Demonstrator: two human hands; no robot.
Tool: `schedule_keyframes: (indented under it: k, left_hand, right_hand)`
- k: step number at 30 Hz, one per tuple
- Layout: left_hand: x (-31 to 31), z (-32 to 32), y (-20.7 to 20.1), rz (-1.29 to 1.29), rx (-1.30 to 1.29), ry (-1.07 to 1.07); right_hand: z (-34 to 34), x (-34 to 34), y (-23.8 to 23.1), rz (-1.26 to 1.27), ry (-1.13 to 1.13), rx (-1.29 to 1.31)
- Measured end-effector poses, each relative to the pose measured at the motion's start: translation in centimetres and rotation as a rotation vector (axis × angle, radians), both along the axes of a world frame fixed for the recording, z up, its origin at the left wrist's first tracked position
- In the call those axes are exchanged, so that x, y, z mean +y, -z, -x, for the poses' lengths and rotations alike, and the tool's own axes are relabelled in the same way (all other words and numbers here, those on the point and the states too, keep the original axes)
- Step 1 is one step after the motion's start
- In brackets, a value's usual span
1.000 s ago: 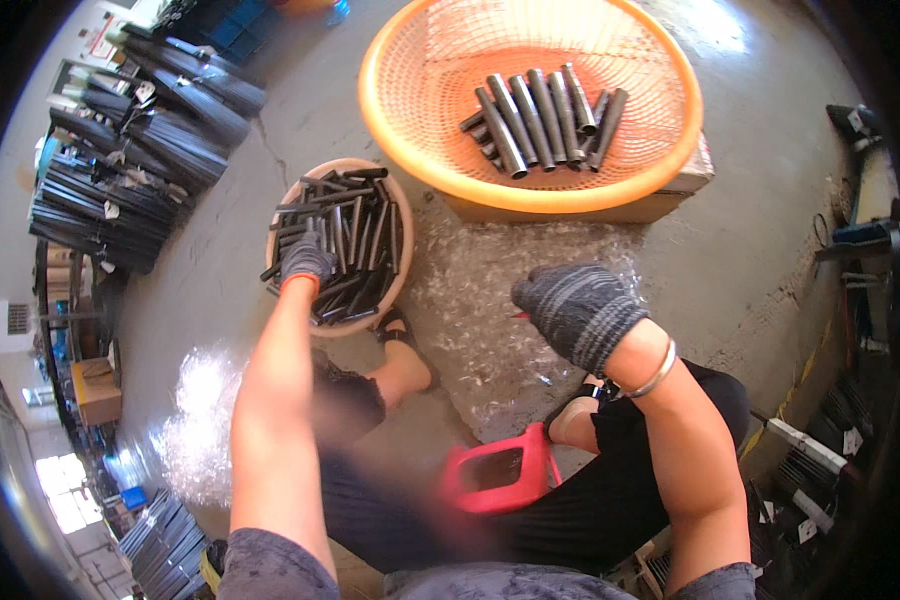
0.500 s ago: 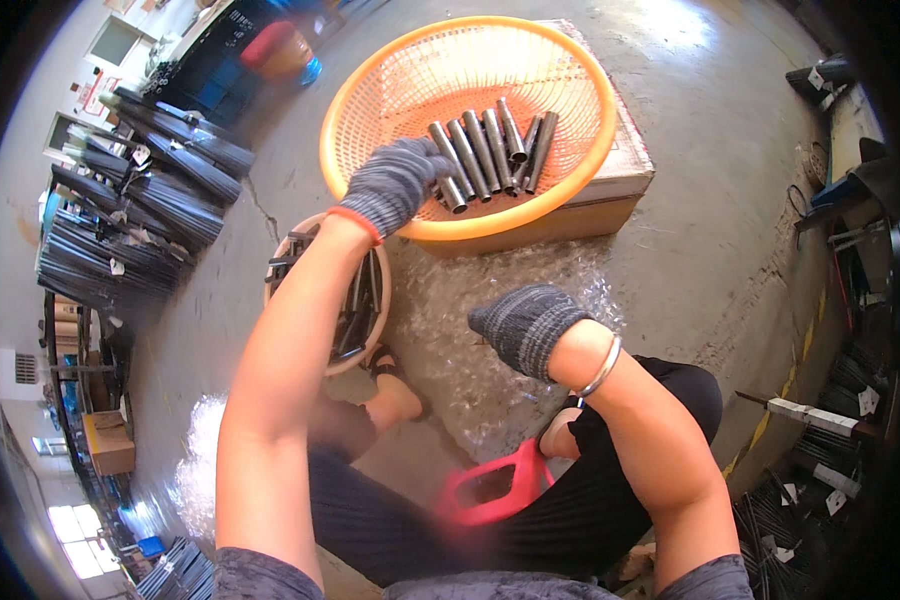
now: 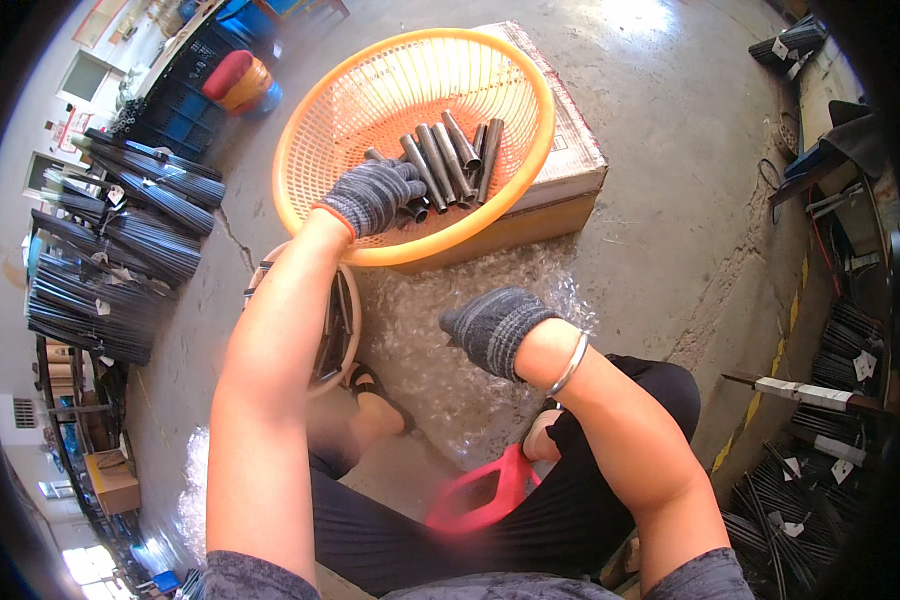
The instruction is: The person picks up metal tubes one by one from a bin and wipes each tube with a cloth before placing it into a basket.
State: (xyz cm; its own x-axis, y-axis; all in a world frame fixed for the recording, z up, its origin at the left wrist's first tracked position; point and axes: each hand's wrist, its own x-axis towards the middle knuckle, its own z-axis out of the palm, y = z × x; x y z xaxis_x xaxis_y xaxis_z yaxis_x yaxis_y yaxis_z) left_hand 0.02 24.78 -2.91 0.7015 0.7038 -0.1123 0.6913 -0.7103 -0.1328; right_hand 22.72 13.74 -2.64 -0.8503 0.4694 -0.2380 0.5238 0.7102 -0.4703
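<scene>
Tubes [image 3: 438, 160] are best laid parallel, not dropped — grip can't be told for left hand [image 3: 370, 197]; same for right hand [image 3: 498, 330].

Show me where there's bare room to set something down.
Free: the grey floor between the cardboard box and the black rods at right, and the far side of the orange basket. Crowded: its near side, with dark tubes and the left hand.

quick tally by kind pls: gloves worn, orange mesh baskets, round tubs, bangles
Grey gloves: 2
Orange mesh basket: 1
Round tub, partly hidden by the left forearm: 1
Silver bangle: 1
Total: 5
</scene>
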Motion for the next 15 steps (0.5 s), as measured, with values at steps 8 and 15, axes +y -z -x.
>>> schedule_keyframes:
  k: [8, 15]
  left_hand:
    - [0.0, -0.1, 1.0, -0.046, 0.078, -0.005]
    - [-1.1, -0.4, -0.4, -0.094, -0.056, -0.006]
  right_hand:
    - [0.6, -0.3, 0.1, 0.01, -0.025, -0.002]
    - [0.0, 0.5, 0.5, 0.02, -0.101, 0.006]
